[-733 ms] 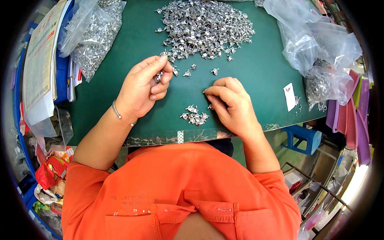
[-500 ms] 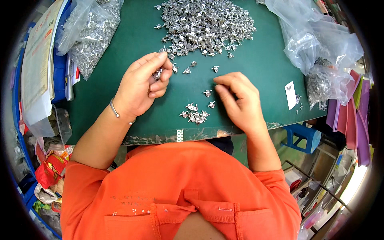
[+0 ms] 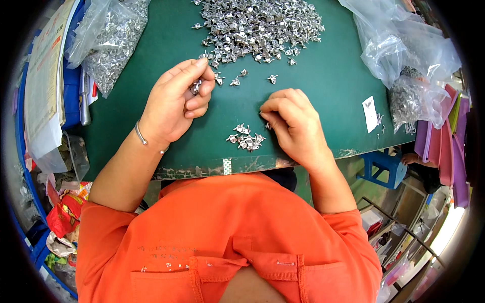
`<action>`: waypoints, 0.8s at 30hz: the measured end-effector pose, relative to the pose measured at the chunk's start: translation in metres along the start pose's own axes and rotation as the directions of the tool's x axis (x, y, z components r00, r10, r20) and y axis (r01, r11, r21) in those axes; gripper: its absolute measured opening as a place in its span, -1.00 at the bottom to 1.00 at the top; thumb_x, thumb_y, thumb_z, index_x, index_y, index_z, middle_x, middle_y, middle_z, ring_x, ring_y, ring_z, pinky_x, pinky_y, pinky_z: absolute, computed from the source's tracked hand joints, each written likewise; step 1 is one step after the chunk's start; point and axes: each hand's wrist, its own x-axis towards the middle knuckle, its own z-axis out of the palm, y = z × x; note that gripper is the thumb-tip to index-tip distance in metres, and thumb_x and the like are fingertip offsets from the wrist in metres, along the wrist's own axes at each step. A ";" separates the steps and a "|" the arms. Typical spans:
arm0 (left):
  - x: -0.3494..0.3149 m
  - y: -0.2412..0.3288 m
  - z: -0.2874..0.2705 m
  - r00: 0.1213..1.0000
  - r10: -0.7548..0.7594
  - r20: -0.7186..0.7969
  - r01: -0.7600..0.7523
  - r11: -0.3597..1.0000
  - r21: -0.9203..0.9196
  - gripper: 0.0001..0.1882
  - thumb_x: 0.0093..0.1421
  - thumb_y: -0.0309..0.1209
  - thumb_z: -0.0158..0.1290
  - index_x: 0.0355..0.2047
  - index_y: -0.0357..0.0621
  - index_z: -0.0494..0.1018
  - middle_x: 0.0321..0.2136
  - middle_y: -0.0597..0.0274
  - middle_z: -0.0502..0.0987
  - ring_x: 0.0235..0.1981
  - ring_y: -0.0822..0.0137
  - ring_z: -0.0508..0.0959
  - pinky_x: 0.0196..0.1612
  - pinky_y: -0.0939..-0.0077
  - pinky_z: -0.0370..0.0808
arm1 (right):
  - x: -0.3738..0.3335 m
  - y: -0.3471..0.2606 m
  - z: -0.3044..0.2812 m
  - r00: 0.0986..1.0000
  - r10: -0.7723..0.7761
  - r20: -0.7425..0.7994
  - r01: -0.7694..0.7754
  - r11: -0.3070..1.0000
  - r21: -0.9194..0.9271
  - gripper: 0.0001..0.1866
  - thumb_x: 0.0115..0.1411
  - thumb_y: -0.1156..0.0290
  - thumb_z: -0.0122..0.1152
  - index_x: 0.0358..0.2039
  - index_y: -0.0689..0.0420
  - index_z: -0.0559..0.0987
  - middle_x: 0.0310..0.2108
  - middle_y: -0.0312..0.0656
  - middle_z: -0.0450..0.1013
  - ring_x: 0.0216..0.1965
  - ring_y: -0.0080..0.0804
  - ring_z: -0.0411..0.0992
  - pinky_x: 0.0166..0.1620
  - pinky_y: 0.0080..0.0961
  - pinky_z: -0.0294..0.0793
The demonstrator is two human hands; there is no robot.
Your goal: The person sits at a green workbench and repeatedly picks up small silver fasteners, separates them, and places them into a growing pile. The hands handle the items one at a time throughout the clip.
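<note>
My left hand [image 3: 174, 101] is raised over the green table with its fingers curled around several small silvery metal parts [image 3: 195, 88]; how many is hidden. Each part has thin prongs and looks like a tiny winged fitting. Thumb and forefinger of my right hand [image 3: 298, 126] are pinched together where a loose part lay, and these fingers mostly hide it. Just under them another metal part [image 3: 268, 125] lies on the table. To the left of that hand sits a small heap of the same parts [image 3: 246, 139], near the table's front edge.
A large pile of metal parts [image 3: 260, 30] covers the far middle of the green table [image 3: 323, 76], with a few strays nearer. Clear bags of parts [image 3: 113, 50] stand far left and right. A white slip [image 3: 370, 114] lies right; a blue stool [image 3: 384, 169] is below.
My right hand has moved slightly left, its thumb and forefinger closing over a loose metal part. The left hand keeps its curled grip. A person's hand now shows by the blue stool.
</note>
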 end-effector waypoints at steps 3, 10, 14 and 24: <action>-0.001 0.001 0.000 1.000 0.004 -0.011 -0.004 1.000 0.001 -0.72 0.49 -0.24 -0.17 -0.29 -0.13 0.40 -0.51 0.36 0.35 -0.69 0.64 0.16 -0.69 0.74 0.07 | -0.001 0.002 -0.013 0.992 0.111 -0.054 -0.107 0.992 0.067 -0.86 0.08 0.69 0.27 -0.33 0.21 0.58 -0.37 -0.11 0.48 -0.31 -0.16 0.49 -0.24 -0.40 0.50; -0.001 0.001 0.002 1.000 -0.004 -0.012 0.004 1.000 0.006 -0.72 0.49 -0.25 -0.18 -0.29 -0.14 0.39 -0.50 0.37 0.35 -0.69 0.64 0.16 -0.68 0.74 0.07 | -0.013 -0.015 -0.013 0.986 -0.008 0.165 0.006 1.000 0.013 -0.86 0.11 0.65 0.27 -0.29 0.21 0.56 -0.28 -0.10 0.41 -0.28 -0.11 0.44 -0.22 -0.35 0.48; -0.001 0.000 0.001 1.000 0.013 -0.013 -0.012 1.000 0.001 -0.72 0.49 -0.25 -0.18 -0.29 -0.14 0.39 -0.50 0.37 0.35 -0.69 0.64 0.16 -0.68 0.74 0.07 | -0.018 -0.018 -0.015 0.963 0.129 0.238 -0.181 0.960 0.212 -0.77 0.05 0.57 0.35 -0.24 0.20 0.56 -0.23 -0.12 0.42 -0.20 -0.11 0.42 -0.12 -0.31 0.45; -0.001 0.000 0.001 0.999 -0.024 -0.039 0.023 0.999 -0.044 -0.74 0.47 -0.24 -0.14 -0.29 -0.13 0.40 -0.51 0.36 0.36 -0.69 0.63 0.17 -0.68 0.73 0.07 | -0.007 -0.009 -0.005 0.984 -0.129 0.123 0.124 0.991 0.048 -0.80 0.05 0.53 0.36 -0.27 0.12 0.60 -0.25 -0.18 0.46 -0.25 -0.15 0.43 -0.17 -0.25 0.41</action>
